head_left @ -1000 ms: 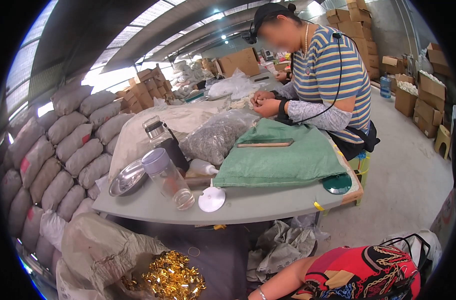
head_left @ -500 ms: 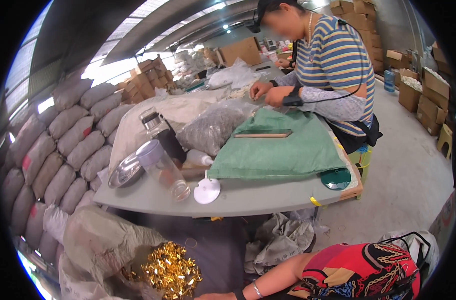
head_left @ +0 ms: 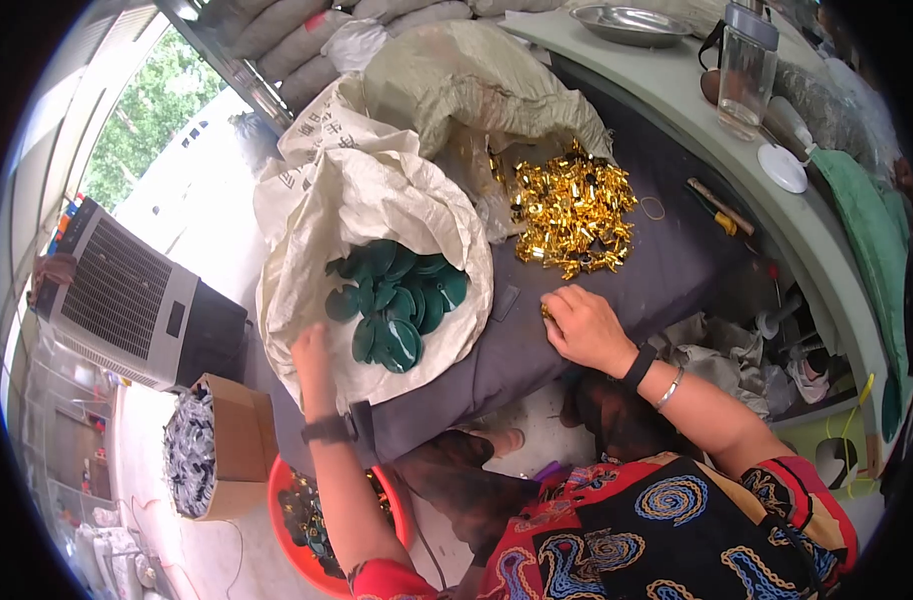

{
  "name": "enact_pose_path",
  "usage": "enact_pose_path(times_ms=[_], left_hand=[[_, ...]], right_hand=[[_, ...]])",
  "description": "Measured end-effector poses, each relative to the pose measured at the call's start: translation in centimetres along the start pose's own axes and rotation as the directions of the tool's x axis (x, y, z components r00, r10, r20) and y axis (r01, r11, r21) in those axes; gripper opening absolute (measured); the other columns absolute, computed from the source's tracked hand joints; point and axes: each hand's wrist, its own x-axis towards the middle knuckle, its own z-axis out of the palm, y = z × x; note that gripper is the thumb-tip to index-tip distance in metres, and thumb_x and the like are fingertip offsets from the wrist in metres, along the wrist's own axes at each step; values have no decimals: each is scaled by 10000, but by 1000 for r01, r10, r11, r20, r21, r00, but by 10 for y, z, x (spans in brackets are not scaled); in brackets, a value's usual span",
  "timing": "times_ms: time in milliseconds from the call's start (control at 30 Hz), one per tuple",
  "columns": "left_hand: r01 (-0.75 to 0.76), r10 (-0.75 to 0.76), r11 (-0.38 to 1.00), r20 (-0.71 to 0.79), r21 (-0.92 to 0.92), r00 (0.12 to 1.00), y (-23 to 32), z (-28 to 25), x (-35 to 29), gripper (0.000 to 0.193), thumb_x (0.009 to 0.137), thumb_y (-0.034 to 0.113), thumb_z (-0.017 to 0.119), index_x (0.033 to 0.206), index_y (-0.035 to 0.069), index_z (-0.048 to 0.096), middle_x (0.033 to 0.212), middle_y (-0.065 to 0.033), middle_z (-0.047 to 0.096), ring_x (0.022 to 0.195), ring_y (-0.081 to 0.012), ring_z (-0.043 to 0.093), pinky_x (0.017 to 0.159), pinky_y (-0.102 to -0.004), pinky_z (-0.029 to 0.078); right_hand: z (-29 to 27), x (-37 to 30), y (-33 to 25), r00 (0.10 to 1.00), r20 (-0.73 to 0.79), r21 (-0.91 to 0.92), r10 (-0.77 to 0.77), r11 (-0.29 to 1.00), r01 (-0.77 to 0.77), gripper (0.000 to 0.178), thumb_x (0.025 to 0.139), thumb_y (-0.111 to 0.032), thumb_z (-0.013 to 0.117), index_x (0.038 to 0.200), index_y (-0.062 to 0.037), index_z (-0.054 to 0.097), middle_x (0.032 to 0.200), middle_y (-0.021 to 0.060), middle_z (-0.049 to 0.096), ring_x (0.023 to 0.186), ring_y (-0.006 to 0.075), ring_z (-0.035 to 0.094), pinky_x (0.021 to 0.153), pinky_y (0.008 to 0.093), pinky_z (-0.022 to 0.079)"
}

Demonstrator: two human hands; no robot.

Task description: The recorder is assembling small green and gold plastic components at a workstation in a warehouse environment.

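My left hand (head_left: 313, 352) is at the near-left rim of an open white woven sack (head_left: 447, 225). It is smeared by motion, so whether it grips the sack cannot be made out. Inside the sack lies a heap of dark green plastic discs (head_left: 402, 310). On the dark cloth to the right, my right hand (head_left: 589, 328) is closed, with small shiny gold pieces (head_left: 547, 311) showing between thumb and fingers. Beyond it a pile of the same gold pieces (head_left: 577, 215) spills from a beige sack (head_left: 457, 75).
A red-orange basin (head_left: 402, 500) of mixed pieces stands below my left forearm, beside a cardboard box (head_left: 242, 450) of clear parts. An air cooler (head_left: 127, 290) is at left. The grey table (head_left: 817, 190) at right holds a bottle (head_left: 747, 75) and a metal dish (head_left: 632, 25).
My view has swung down and left, away from the co-worker at the table. Both my hands, the green discs and the basin now show.
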Motion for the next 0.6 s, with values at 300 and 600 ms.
enact_pose_path(times_ms=[300,600], left_hand=[[-597,597,801,141,-49,790,-85,33,-12,263,876,211,574,992,-13,648,848,-187,658,748,-271,610,746,-346,492],[-375,498,639,10,672,867,9,54,-98,348,755,281,637,893,-38,654,769,-243,641,676,-451,584,629,-513,455]], right_hand=[[-23,-23,-1,999,-43,37,26,999,-25,69,739,-135,522,722,-68,520,727,121,535,694,294,553,620,401,471],[-4,-24,-5,998,-52,-102,-24,995,19,149,773,-205,544,809,-63,516,787,94,510,735,262,533,586,382,451]])
